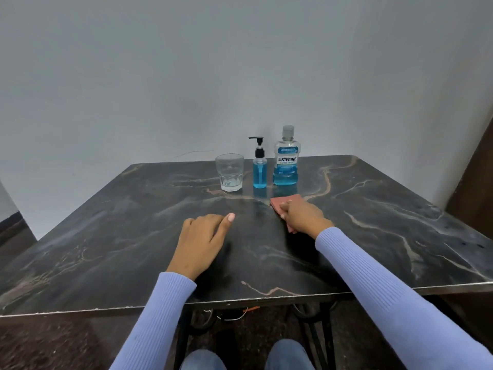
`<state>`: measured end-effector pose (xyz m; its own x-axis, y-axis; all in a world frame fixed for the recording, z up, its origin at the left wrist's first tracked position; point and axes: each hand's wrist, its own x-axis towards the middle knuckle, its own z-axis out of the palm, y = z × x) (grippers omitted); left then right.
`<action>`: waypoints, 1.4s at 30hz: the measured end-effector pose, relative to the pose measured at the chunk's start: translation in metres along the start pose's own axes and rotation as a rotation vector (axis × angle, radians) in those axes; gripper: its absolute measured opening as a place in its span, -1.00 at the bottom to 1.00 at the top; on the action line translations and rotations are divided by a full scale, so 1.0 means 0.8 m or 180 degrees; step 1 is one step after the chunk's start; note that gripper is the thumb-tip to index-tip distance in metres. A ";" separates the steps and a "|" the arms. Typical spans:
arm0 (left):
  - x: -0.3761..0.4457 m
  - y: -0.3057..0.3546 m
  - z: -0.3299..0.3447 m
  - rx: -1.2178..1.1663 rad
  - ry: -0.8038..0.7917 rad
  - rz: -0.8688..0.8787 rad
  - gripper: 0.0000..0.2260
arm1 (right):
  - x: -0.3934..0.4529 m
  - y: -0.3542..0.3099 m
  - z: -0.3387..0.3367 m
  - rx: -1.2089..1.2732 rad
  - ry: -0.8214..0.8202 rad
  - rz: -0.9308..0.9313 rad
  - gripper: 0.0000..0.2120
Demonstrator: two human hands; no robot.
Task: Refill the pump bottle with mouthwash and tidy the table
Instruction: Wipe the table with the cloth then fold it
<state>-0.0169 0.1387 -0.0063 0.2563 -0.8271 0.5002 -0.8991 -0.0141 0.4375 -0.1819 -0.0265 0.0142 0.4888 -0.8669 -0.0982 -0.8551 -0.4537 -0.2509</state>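
Observation:
A small pump bottle with a black pump head stands at the back of the table, nearly full of blue liquid. Right beside it stands the capped mouthwash bottle, blue liquid only in its lower part. An empty glass tumbler stands to the pump bottle's left. My right hand lies on a folded pink cloth, fingers curled over it and pressing it onto the table. My left hand rests flat on the dark marble tabletop, holding nothing, fingers loosely apart.
The table stands against a plain grey wall. A dark wooden door or panel is at the far right. The table's near edge runs just in front of my knees, with metal legs and loose wires beneath.

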 end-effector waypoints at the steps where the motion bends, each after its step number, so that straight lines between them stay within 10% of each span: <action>1: 0.002 0.002 0.001 -0.0047 -0.0005 -0.0010 -0.50 | -0.012 0.008 -0.003 0.0078 0.0073 0.0087 -0.81; 6: 0.012 0.022 0.009 -0.0288 0.0037 -0.0165 -0.61 | -0.070 0.031 -0.014 0.0458 0.0340 -0.0353 -0.83; 14: 0.024 0.078 0.013 -0.1120 0.0145 -0.0664 -0.74 | -0.093 0.004 -0.012 0.3787 0.0483 -0.0603 -0.72; 26: 0.044 0.102 0.007 -0.1497 0.0828 -0.1052 -0.92 | -0.088 -0.053 0.018 0.3018 0.1624 -0.1401 -0.63; 42: 0.048 0.077 -0.010 -0.1402 0.0939 -0.0821 -0.90 | -0.054 -0.020 0.007 0.3664 0.0644 -0.0606 -0.86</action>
<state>-0.0596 0.1103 0.0458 0.5918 -0.6358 0.4956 -0.5787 0.0929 0.8103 -0.1889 0.0194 0.0172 0.4666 -0.8694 0.1627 -0.0620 -0.2157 -0.9745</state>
